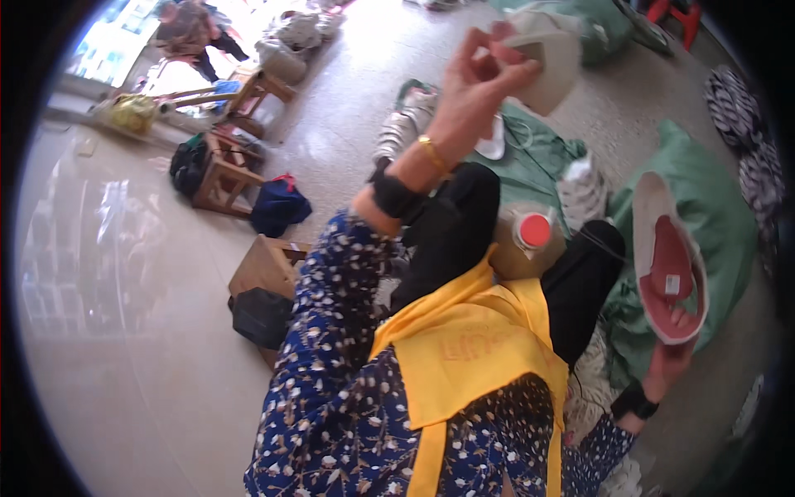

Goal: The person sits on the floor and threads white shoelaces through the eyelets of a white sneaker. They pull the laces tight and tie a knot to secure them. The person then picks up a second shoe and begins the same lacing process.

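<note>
My left hand is raised at the top, fingers pinched on a whitish, slightly see-through piece of sheet that is blurred; I cannot make out its kind. On the right, a shoe with a pale rim and a red insole is in my right hand. The fingers of that hand reach over the rim into one end of the shoe, and a small white label shows on the insole. Between my knees stands a bottle with a red cap, apart from both hands.
Green sacks lie on the right and ahead, beside bundled pale pieces. Wooden stools with dark bags stand on the left. A red stool is at the far right. A yellow apron covers my lap.
</note>
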`<move>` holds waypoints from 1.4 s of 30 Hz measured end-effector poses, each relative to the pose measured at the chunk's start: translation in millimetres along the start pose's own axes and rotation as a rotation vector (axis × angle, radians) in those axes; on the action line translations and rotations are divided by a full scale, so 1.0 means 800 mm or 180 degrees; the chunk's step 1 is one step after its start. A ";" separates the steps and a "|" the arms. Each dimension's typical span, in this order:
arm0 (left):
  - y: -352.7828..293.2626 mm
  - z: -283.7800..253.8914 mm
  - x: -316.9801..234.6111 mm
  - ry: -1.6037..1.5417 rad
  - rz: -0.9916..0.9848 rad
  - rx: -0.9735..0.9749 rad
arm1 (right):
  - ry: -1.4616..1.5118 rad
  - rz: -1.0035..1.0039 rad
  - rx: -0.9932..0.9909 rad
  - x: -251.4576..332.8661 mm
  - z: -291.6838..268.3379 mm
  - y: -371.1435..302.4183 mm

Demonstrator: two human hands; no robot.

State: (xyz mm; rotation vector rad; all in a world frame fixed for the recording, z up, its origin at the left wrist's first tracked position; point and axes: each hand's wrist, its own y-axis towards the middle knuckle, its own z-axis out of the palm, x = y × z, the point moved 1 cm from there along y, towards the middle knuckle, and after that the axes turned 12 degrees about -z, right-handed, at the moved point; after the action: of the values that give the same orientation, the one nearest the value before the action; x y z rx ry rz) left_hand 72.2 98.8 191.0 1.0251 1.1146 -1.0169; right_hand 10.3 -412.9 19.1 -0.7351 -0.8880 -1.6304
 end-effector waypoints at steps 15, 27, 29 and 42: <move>-0.157 0.010 0.095 0.2743 0.1145 0.0897 | 0.0309 0.0083 -0.0239 0.005 0.029 0.005; -0.184 0.057 0.181 0.4152 0.0656 0.1879 | -0.2572 -0.0885 0.2159 -0.004 0.220 -0.047; -0.187 0.049 0.189 0.3710 0.0812 0.1837 | -0.2684 -0.1074 0.2522 -0.025 0.238 -0.055; -0.213 0.014 0.168 0.1648 -0.1256 0.0648 | -0.3775 -0.1004 0.3554 -0.077 0.273 -0.062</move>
State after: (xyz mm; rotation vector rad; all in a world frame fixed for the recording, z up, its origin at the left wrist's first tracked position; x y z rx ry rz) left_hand -71.0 36.6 39.9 1.3067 1.7120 -1.2308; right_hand -20.2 -189.5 74.7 -0.6881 -2.5422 -0.5257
